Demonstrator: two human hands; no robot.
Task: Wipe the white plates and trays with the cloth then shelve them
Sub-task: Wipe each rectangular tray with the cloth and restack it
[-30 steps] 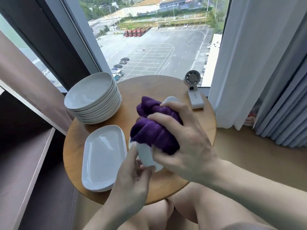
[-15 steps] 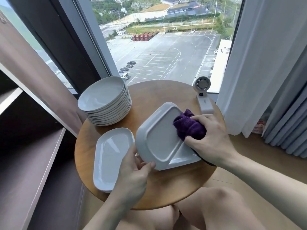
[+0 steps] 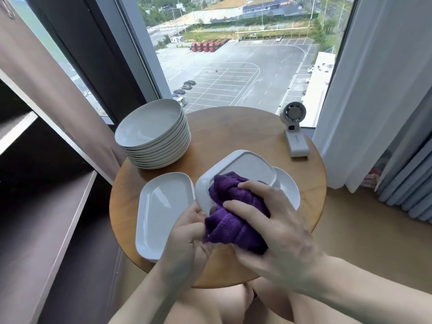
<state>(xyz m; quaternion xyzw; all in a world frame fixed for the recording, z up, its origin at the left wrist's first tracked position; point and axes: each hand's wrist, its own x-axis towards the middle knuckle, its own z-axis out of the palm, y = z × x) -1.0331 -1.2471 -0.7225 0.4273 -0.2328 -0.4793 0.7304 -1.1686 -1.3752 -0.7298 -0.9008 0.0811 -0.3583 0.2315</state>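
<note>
The white rounded-rectangle ceramic tray (image 3: 245, 168) I am working on is tilted up over the near half of the round wooden table (image 3: 233, 129), with its underside facing me. My right hand (image 3: 275, 235) presses the bunched purple terry cloth (image 3: 236, 218) against the lower part of that underside, fingers and thumb curled round the wad. My left hand (image 3: 187, 232) grips the tray's near edge from below, though the cloth hides part of that hold. I judge that I am wiping this tray's back, and shelving has not yet begun.

Just to its left a second white ceramic tray (image 3: 161, 211) lies flat and face up on the table. A third white dish (image 3: 288, 190) peeks out behind it on the right, mostly hidden. Farther back on the left stands the stack of round white ceramic plates (image 3: 152, 132), and a small white desk fan (image 3: 295, 134) sits at the far right edge. The dark shelf unit (image 3: 46, 218) is on my left.

Next, I reckon, the cloth must sweep the bare upper part of the underside and its rim. Then the tray goes left to the shelf, which needs a firm grip because the glaze is slippery, and I must steer clear of the plate stack
</note>
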